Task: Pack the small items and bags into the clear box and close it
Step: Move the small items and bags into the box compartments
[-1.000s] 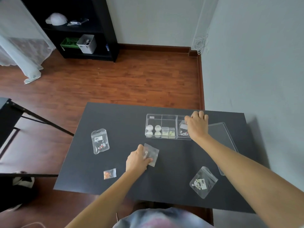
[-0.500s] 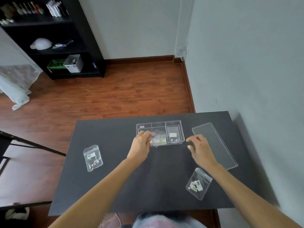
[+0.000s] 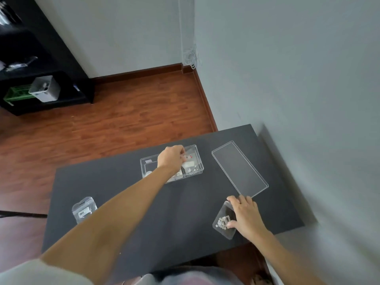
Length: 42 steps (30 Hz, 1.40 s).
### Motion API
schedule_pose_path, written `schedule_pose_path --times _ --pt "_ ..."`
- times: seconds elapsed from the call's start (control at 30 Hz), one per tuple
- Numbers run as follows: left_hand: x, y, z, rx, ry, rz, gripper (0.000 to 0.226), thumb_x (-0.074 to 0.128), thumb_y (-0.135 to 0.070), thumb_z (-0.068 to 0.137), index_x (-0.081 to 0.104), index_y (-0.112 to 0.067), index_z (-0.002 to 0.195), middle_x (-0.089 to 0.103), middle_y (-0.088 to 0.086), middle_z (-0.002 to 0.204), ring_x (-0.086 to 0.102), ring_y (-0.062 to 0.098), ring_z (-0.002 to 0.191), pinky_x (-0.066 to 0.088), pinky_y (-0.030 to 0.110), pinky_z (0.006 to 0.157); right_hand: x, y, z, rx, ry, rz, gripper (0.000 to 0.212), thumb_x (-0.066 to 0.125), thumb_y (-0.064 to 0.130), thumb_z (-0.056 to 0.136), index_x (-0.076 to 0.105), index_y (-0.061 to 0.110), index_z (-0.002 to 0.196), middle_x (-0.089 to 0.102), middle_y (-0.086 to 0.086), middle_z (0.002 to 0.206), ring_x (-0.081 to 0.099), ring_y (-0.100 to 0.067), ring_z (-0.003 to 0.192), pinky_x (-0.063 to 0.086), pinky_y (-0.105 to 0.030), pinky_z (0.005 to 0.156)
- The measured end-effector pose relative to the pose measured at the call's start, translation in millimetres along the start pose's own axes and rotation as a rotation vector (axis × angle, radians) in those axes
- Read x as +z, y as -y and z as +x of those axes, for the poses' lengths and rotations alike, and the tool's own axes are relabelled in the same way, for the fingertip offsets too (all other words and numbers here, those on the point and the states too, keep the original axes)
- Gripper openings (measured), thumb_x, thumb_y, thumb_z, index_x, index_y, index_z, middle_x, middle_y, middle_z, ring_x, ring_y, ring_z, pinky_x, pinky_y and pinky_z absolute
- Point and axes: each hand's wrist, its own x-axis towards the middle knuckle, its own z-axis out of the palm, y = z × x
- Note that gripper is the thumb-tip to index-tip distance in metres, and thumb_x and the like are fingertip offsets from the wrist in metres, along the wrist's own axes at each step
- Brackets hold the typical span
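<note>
The black table (image 3: 127,204) lay bare across its middle, open between the clear box (image 3: 196,161) at twelve o'clock and the near edge. The left hand (image 3: 170,158) covered the box's centre. The loose lid (image 3: 239,168) blocked two o'clock, one bag (image 3: 223,220) lay at four under the right hand (image 3: 245,218), another bag (image 3: 84,208) at eight.

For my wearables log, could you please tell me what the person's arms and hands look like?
Both forearms are bare, and the left hand and right hand have no gloves, and no rings or watch that I can see. A pale short sleeve shows at the left upper arm.
</note>
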Motion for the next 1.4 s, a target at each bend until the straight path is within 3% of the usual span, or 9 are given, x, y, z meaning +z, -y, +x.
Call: schedule_pose_path --times 0.33,0.6,0.73,0.87,1.0,1.13,1.23,1.27,1.4 --pt "21.8 -12.8 20.1 0.13 0.058 0.492 0.018 0.059 -0.007 0.088 0.066 -0.019 0.1 0.073 0.005 0.098 0.064 0.028 0.1 0.039 0.034 0.09 3.1 -1.3 1.2 0.04 -0.025 0.033 0.072 0.08 0.046 0.067 0.042 0.024 0.124 0.057 0.001 0.12 0.047 -0.021 0.111 0.039 -0.033 0.094" --pt "25.4 -14.7 17.0 0.13 -0.038 0.685 0.024 0.066 -0.005 0.076 0.06 -0.024 0.09 0.07 -0.002 0.079 0.06 0.024 0.09 0.033 0.036 0.087 5.0 -1.1 2.5 0.057 -0.021 0.003 0.057 0.079 0.051 0.065 0.051 0.022 0.105 0.057 0.003 0.109 0.047 -0.019 0.103 0.039 -0.031 0.089" --pt "27.4 -11.3 15.2 0.195 -0.109 0.651 0.03 0.07 -0.006 0.072 0.053 -0.02 0.093 0.069 -0.004 0.084 0.057 0.026 0.091 0.035 0.038 0.085 5.2 -0.6 1.6 0.038 -0.017 -0.006 0.047 0.077 0.049 0.069 0.054 0.021 0.099 0.055 0.002 0.105 0.046 -0.02 0.102 0.038 -0.032 0.088" --pt "23.6 -3.2 13.5 0.257 -0.188 0.551 0.027 0.071 -0.018 0.077 0.056 -0.018 0.099 0.066 0.0 0.094 0.056 0.027 0.093 0.035 0.038 0.088 3.2 2.8 0.4 -0.015 -0.018 0.011 0.022 0.061 0.032 0.09 0.052 0.022 0.107 0.058 0.002 0.112 0.049 -0.019 0.105 0.041 -0.032 0.09" --pt "12.3 8.0 1.2 0.295 -0.313 0.362 0.022 0.066 -0.024 0.081 0.063 -0.017 0.102 0.068 0.0 0.094 0.059 0.026 0.091 0.036 0.039 0.091 -9.8 6.5 1.2 -0.058 -0.015 0.154 0.002 0.049 0.018 0.097 0.048 0.017 0.096 0.063 -0.001 0.097 0.056 -0.019 0.086 0.044 -0.032 0.07" --pt "-3.4 34.4 -18.1 0.265 -0.396 0.238 0.017 0.061 -0.023 0.088 0.065 -0.019 0.105 0.069 -0.002 0.097 0.06 0.024 0.091 0.036 0.039 0.095 -33.3 12.0 14.1 -0.077 -0.038 0.208 0.014 0.044 0.016 0.099 0.041 0.018 0.086 0.065 -0.001 0.084 0.061 -0.019 0.073 0.05 -0.036 0.063" --pt "-15.4 62.2 -37.3 0.196 -0.426 0.173 0.017 0.058 -0.021 0.091 0.065 -0.02 0.107 0.068 -0.003 0.099 0.06 0.024 0.092 0.037 0.039 0.095 -54.0 18.6 30.8 -0.062 -0.082 0.288 0.004 0.046 0.013 0.097 0.046 0.016 0.099 0.067 -0.008 0.082 0.064 -0.028 0.072 0.051 -0.041 0.065" --pt "-18.9 72.3 -44.6 0.158 -0.437 0.152 0.017 0.058 -0.02 0.091 0.065 -0.019 0.107 0.068 -0.003 0.1 0.06 0.024 0.093 0.038 0.039 0.095 -60.9 21.7 36.2 -0.053 -0.113 0.339 0.012 0.049 0.011 0.094 0.045 0.017 0.103 0.065 -0.008 0.079 0.062 -0.031 0.071 0.05 -0.041 0.064" --pt "-29.6 117.6 -74.7 -0.028 -0.492 0.061 0.023 0.06 -0.018 0.09 0.064 -0.017 0.113 0.064 0.002 0.112 0.058 0.027 0.103 0.04 0.042 0.094 -83.3 34.1 59.2 -0.095 -0.21 0.479 0.031 0.056 0.006 0.091 0.037 0.027 0.105 0.056 0.001 0.063 0.054 -0.019 0.051 0.037 -0.03 0.042"
